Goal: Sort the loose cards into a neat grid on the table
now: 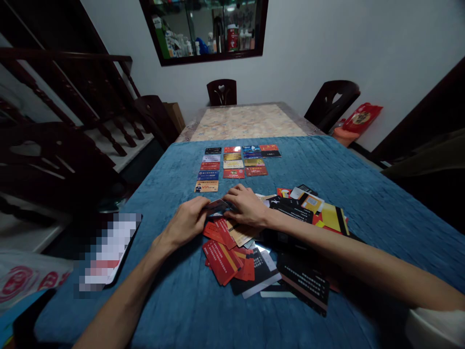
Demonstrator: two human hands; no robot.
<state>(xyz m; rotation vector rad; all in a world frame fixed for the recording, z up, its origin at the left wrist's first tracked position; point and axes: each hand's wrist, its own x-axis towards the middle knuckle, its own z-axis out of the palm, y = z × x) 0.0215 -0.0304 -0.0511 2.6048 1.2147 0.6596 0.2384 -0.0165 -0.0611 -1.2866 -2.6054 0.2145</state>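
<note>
Dim, cool indoor light overall, seemingly from above. White wall [327, 39] turned grey; stair railing [72, 54] and right edge sunk near black. Glare spot on red card [229, 150] in far row, another bright patch within card pile [259, 269]; small highlight in cabinet glass [231, 8]. Deep shadow on blue cloth [174, 305] beneath right forearm [345, 249]. Wide-angle stretch toward edges; pale sleeve [439, 327] blurred. Most small card print too soft to read. Phone [112, 249] masked by coarse pixel blocks.

Left fingers [198, 205]: bare | left forearm [136, 283]: bare, slender | right fingers [233, 196]: bare | right forearm [341, 249]: bare, slender | sleeve [438, 329], right arm: whitish, loose, blurred
</note>
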